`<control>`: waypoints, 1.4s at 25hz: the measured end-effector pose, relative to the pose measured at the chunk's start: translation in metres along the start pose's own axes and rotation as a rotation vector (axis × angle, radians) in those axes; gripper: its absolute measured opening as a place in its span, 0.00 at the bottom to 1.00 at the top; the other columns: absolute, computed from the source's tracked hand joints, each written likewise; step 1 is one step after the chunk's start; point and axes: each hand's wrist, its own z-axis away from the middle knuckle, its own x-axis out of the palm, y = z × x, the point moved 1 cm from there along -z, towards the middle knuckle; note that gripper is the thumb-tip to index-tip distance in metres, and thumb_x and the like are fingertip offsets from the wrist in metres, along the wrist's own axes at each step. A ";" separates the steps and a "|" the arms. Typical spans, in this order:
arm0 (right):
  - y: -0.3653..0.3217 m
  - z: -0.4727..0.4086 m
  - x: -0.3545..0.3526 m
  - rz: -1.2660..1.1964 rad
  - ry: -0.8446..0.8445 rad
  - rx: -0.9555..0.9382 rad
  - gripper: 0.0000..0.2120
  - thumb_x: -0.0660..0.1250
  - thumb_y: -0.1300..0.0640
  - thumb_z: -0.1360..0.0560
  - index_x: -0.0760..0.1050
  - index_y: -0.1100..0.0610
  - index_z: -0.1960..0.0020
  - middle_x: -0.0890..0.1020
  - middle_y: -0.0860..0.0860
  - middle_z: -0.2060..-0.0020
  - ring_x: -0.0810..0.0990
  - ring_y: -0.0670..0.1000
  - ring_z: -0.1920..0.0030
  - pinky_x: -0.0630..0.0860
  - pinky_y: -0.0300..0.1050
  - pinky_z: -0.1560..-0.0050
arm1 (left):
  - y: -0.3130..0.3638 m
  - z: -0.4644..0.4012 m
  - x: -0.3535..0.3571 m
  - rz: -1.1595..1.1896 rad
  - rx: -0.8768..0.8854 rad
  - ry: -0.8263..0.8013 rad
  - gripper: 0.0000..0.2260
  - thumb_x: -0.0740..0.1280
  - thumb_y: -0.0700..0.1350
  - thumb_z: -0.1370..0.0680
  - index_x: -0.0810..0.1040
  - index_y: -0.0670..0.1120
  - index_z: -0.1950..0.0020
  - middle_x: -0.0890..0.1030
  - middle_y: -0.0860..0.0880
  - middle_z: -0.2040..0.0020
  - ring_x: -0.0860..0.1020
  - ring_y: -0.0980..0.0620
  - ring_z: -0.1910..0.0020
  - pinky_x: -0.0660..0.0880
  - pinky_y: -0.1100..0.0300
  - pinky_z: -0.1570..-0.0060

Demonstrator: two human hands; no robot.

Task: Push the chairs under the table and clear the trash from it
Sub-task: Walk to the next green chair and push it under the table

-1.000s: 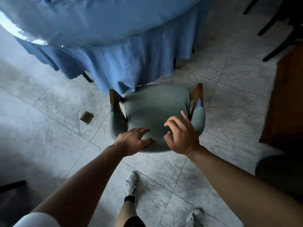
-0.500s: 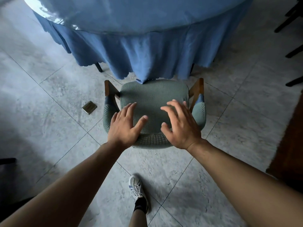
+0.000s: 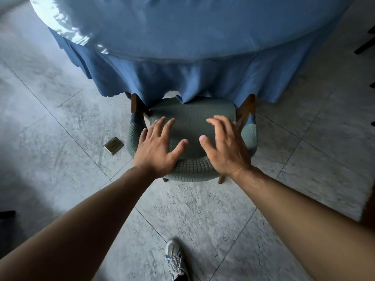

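Both hands, left hand and right hand, lie spread on the chair back; the table stands at 12 o'clock.

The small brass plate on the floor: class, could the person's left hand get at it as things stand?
Probably yes. The brass plate lies on open floor left of the chair, nothing covering it, and the left hand is open beside it, though the person would need to reach down.

Chair wearing matt knitted green cloth over wood arms; tablecloth looking soft blue fabric; floor showing mottled stone tile.
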 end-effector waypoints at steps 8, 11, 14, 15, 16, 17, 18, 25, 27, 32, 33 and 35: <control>-0.004 -0.077 0.016 0.109 0.030 -0.045 0.27 0.60 0.44 0.26 0.73 0.57 0.32 0.72 0.57 0.32 0.69 0.58 0.29 0.65 0.64 0.27 | -0.025 -0.079 -0.013 -0.030 0.031 -0.023 0.38 0.46 0.72 0.24 0.56 0.53 0.18 0.57 0.47 0.17 0.52 0.47 0.18 0.49 0.43 0.20; -0.003 -0.101 0.021 0.152 0.063 -0.107 0.25 0.61 0.50 0.28 0.73 0.58 0.33 0.70 0.59 0.30 0.67 0.60 0.27 0.62 0.65 0.25 | -0.032 -0.102 -0.014 -0.044 0.038 0.008 0.38 0.46 0.71 0.24 0.55 0.53 0.17 0.53 0.46 0.16 0.47 0.48 0.17 0.46 0.42 0.20; -0.005 -0.124 0.025 0.192 0.064 -0.129 0.25 0.60 0.52 0.29 0.74 0.58 0.34 0.70 0.59 0.29 0.66 0.62 0.24 0.57 0.64 0.22 | -0.039 -0.125 -0.015 -0.061 0.056 0.067 0.37 0.48 0.69 0.22 0.53 0.53 0.17 0.51 0.44 0.16 0.44 0.47 0.17 0.44 0.41 0.20; -0.005 -0.133 0.027 0.202 0.063 -0.124 0.25 0.59 0.52 0.29 0.74 0.58 0.34 0.70 0.59 0.29 0.65 0.61 0.24 0.56 0.64 0.22 | -0.042 -0.134 -0.017 -0.065 0.063 0.080 0.36 0.48 0.69 0.22 0.53 0.53 0.17 0.50 0.44 0.16 0.43 0.47 0.17 0.44 0.40 0.20; -0.006 -0.143 0.029 0.210 0.063 -0.121 0.26 0.59 0.52 0.29 0.74 0.58 0.34 0.70 0.59 0.29 0.65 0.61 0.24 0.55 0.64 0.21 | -0.045 -0.144 -0.018 -0.071 0.070 0.088 0.36 0.49 0.68 0.22 0.53 0.53 0.17 0.50 0.44 0.16 0.43 0.47 0.17 0.44 0.40 0.20; -0.006 -0.153 0.031 0.216 0.065 -0.119 0.26 0.59 0.52 0.29 0.74 0.58 0.34 0.70 0.59 0.29 0.65 0.61 0.24 0.55 0.64 0.21 | -0.048 -0.154 -0.020 -0.078 0.075 0.093 0.36 0.49 0.68 0.22 0.53 0.53 0.17 0.50 0.43 0.16 0.43 0.46 0.17 0.44 0.40 0.20; -0.005 -0.162 0.034 0.225 0.069 -0.120 0.26 0.59 0.52 0.30 0.74 0.58 0.34 0.70 0.59 0.30 0.65 0.61 0.24 0.55 0.64 0.22 | -0.051 -0.163 -0.021 -0.084 0.080 0.096 0.36 0.49 0.67 0.21 0.53 0.52 0.17 0.51 0.43 0.16 0.43 0.46 0.17 0.43 0.39 0.21; -0.001 -0.223 0.051 0.247 0.099 -0.094 0.25 0.59 0.52 0.30 0.74 0.58 0.34 0.71 0.59 0.31 0.67 0.61 0.25 0.55 0.65 0.22 | -0.068 -0.225 -0.031 -0.153 0.120 0.142 0.35 0.49 0.66 0.21 0.58 0.49 0.18 0.56 0.42 0.17 0.47 0.44 0.17 0.39 0.35 0.22; 0.000 -0.239 0.055 0.255 0.102 -0.090 0.25 0.59 0.52 0.29 0.74 0.58 0.34 0.71 0.59 0.31 0.66 0.61 0.25 0.55 0.66 0.22 | -0.073 -0.242 -0.034 -0.156 0.132 0.143 0.35 0.48 0.66 0.21 0.58 0.49 0.18 0.57 0.42 0.17 0.47 0.44 0.17 0.39 0.34 0.23; 0.000 -0.267 0.061 0.253 0.110 -0.079 0.25 0.60 0.52 0.29 0.73 0.57 0.33 0.71 0.59 0.31 0.67 0.61 0.26 0.54 0.65 0.22 | -0.082 -0.272 -0.038 -0.161 0.159 0.166 0.34 0.49 0.65 0.21 0.60 0.49 0.19 0.59 0.42 0.18 0.51 0.43 0.17 0.40 0.33 0.23; 0.000 -0.272 0.062 0.250 0.106 -0.075 0.25 0.61 0.52 0.29 0.73 0.57 0.33 0.71 0.58 0.31 0.67 0.61 0.26 0.54 0.65 0.22 | -0.083 -0.277 -0.039 -0.160 0.159 0.161 0.34 0.48 0.65 0.21 0.60 0.49 0.19 0.60 0.42 0.18 0.51 0.43 0.17 0.40 0.33 0.23; 0.001 -0.280 0.064 0.245 0.102 -0.066 0.24 0.61 0.53 0.29 0.73 0.57 0.33 0.72 0.58 0.31 0.67 0.60 0.26 0.54 0.65 0.21 | -0.085 -0.285 -0.040 -0.166 0.160 0.154 0.35 0.47 0.66 0.21 0.60 0.49 0.19 0.59 0.42 0.18 0.51 0.43 0.17 0.40 0.33 0.23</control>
